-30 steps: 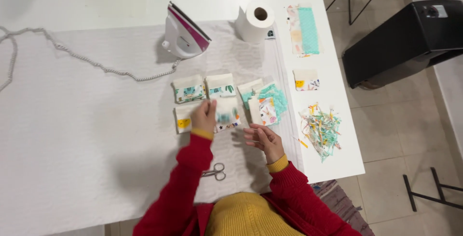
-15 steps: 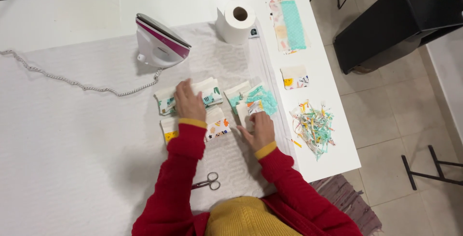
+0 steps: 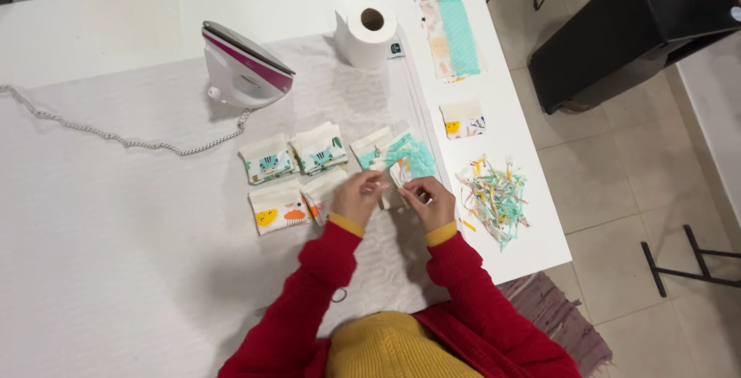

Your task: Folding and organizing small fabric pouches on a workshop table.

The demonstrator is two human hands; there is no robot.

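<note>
White cloth padding [image 3: 116, 254] was spread over most of the white counter [image 3: 532, 223], with tiled floor seen to the right. Nearest the wearer, both hands were raised just above the cloth and brought close together: the left hand [image 3: 357, 196] and the right hand [image 3: 428, 202] were each closed in a pinch on a small folded fabric piece [image 3: 400, 173] held between them. Whether the piece touched the cloth below could not be told. Just left of the hands, a folded patch with yellow and orange prints [image 3: 278, 208] was laid flat. Right of the hands, a heap of coloured fabric trimmings [image 3: 494, 196] was placed near the counter edge. Slightly farther, two folded patches with teal prints [image 3: 293, 154] were set side by side, and a teal patterned piece [image 3: 413, 154] was lying just beyond the fingers. Farther still, an iron [image 3: 243, 69] was stood on its heel, with a paper roll [image 3: 367, 30] and a long teal fabric strip [image 3: 451, 34] beyond.
</note>
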